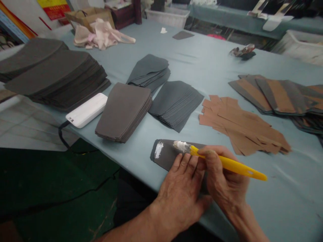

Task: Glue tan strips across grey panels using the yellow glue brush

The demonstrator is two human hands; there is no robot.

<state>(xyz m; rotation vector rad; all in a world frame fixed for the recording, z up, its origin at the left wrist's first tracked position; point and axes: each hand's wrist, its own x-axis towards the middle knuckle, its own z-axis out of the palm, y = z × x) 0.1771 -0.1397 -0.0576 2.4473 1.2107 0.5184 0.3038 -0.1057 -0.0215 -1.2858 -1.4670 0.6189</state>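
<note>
My right hand [224, 174] grips a paintbrush [237, 166] by its yellow handle. White paste coats the bristles, which sit over a dark grey cut piece [166, 156] near the table's front edge. A white smear [158, 150] of the paste marks the left end of that piece. My left hand [183, 195] lies flat with fingers stretched out, pressing the piece against the table. Both hands hide the piece's right part. Beyond them are a stack of brownish-grey pieces [123, 111] and a fanned stack of dark grey pieces [176, 102].
Brown strips [242, 124] lie in a loose pile to the right, near dark pieces with brown bands [280, 95]. A white power strip [87, 109] and tall dark stacks [55, 74] stand at left. Pinkish scraps [101, 35] lie by a cardboard box [91, 16].
</note>
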